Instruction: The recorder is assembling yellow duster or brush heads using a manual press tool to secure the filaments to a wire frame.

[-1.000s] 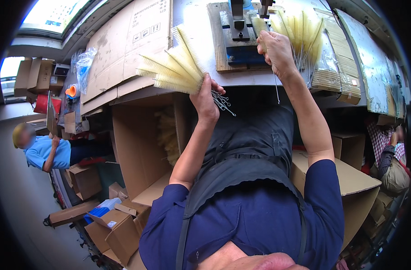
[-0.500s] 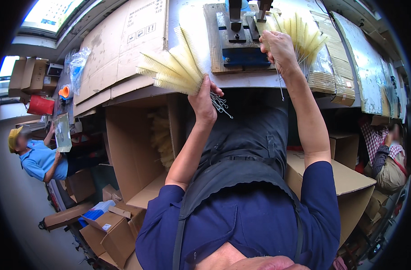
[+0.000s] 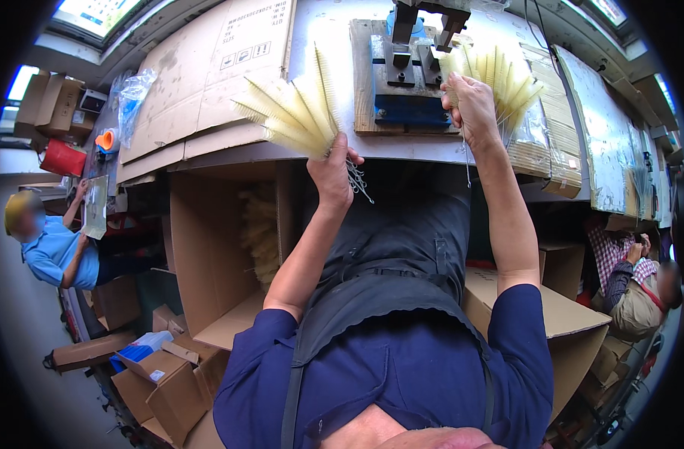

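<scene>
My left hand [image 3: 331, 173] is closed round the wire ends of a bunch of pale yellow bottle brushes [image 3: 301, 112], whose bristles fan up and left. Looped wire tips hang out below the fist. My right hand [image 3: 473, 105] pinches a single bottle brush, and its thin wire stem [image 3: 468, 166] dangles down past the table edge. Right behind that hand lies a pile of more yellow brushes [image 3: 507, 71]. A black and blue metal press [image 3: 409, 108] on a wooden board stands between my two hands, nearer the right one.
Flattened cardboard [image 3: 207, 90] covers the table's left side. Below the table, an open carton [image 3: 215, 247] holds more brushes; another carton [image 3: 551, 307] stands at my right. One person [image 3: 57, 243] works at far left, another [image 3: 637, 288] at far right.
The view has shifted a little, so the press and table sit lower in the picture. Both hands keep hold of their brushes; my right hand sits slightly lower beside the press.
</scene>
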Demonstrator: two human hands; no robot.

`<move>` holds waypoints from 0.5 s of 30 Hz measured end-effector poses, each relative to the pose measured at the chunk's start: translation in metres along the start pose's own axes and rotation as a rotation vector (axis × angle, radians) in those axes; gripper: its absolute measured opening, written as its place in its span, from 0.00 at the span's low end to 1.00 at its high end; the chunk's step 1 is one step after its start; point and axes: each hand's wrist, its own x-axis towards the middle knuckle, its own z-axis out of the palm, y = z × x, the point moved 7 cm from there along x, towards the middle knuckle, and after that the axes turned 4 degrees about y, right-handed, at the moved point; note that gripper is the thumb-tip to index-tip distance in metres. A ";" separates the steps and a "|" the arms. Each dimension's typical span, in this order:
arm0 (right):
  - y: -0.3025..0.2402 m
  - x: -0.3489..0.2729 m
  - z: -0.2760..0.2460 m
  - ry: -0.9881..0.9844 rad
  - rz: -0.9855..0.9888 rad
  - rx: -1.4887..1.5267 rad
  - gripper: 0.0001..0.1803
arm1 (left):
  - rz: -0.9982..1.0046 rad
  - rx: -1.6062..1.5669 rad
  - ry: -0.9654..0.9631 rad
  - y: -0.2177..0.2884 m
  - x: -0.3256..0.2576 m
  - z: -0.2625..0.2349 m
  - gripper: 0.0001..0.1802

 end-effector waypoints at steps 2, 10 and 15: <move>0.003 0.005 -0.008 0.005 -0.005 -0.006 0.19 | 0.021 0.008 0.006 0.002 -0.001 -0.001 0.06; -0.040 0.038 -0.096 0.680 -0.638 -0.816 0.29 | -0.069 -0.061 -0.068 -0.003 -0.004 0.012 0.06; -0.027 -0.006 -0.004 0.200 -0.509 -0.299 0.17 | -0.075 -0.133 -0.073 0.007 -0.010 0.005 0.07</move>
